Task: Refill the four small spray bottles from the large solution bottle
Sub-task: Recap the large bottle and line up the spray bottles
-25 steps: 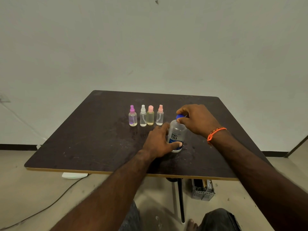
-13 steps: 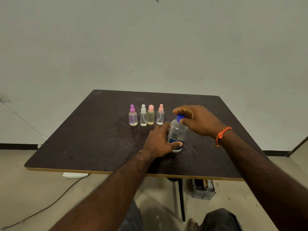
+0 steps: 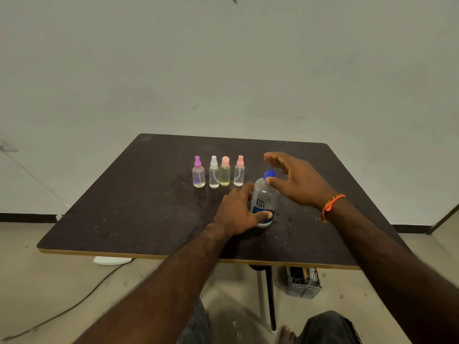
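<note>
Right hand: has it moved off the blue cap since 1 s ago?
Yes. The right hand has opened; its fingers now spread behind the blue cap, only the thumb near it. The large bottle is unmoved beside the four spray bottles.

Both forearms reach forward. The left hand (image 3: pixel 237 212) is curled round the bottle (image 3: pixel 263 202), thumb in front. The right hand (image 3: pixel 295 180) spreads, fingers straight, thumb touching the cap (image 3: pixel 269 174).

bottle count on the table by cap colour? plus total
Purple cap: 1, small spray bottle
White cap: 1, small spray bottle
Pink cap: 2, small bottles and
Blue cap: 1, large solution bottle, gripped by the left hand
Total: 5 bottles
</note>
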`<state>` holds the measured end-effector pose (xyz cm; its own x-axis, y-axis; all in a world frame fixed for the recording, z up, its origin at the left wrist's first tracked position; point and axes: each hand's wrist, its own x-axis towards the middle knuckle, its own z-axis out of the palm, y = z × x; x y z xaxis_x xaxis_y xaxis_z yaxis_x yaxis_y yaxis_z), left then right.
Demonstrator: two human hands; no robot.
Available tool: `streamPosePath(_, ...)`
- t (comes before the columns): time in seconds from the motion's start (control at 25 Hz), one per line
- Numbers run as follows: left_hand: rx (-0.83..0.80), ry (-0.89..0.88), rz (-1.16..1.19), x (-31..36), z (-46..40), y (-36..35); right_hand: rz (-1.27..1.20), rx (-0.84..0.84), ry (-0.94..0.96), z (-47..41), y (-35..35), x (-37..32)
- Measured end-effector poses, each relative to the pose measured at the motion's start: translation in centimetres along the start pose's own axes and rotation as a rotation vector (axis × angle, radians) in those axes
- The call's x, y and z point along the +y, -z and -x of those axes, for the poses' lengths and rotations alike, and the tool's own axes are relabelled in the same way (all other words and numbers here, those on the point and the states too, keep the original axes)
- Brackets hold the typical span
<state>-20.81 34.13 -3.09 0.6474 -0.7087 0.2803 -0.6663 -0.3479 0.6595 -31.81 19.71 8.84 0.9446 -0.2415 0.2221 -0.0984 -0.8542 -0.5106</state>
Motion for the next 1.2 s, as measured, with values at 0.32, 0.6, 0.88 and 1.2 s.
streamPosePath(0.32, -0.005, 0.016, 0.007, 0.0, 0.0, 0.0, 0.07, 0.095, -0.066, -0.8, 0.8, -0.5)
streamPosePath(0.6, 0.004, 0.027, 0.013, 0.4, 0.2, 0.0, 0.052, 0.008, -0.02, 0.4, 0.6, -0.7)
streamPosePath(0.88, 0.012, 0.022, 0.042, 0.7, 0.5, 0.1, 0.213, -0.035, -0.003, -1.1, 1.3, -1.2)
streamPosePath(1.2, 0.007, 0.04, 0.029, 0.5, 0.2, -0.2, 0.172, 0.004, -0.071, -0.5, 0.6, -0.8)
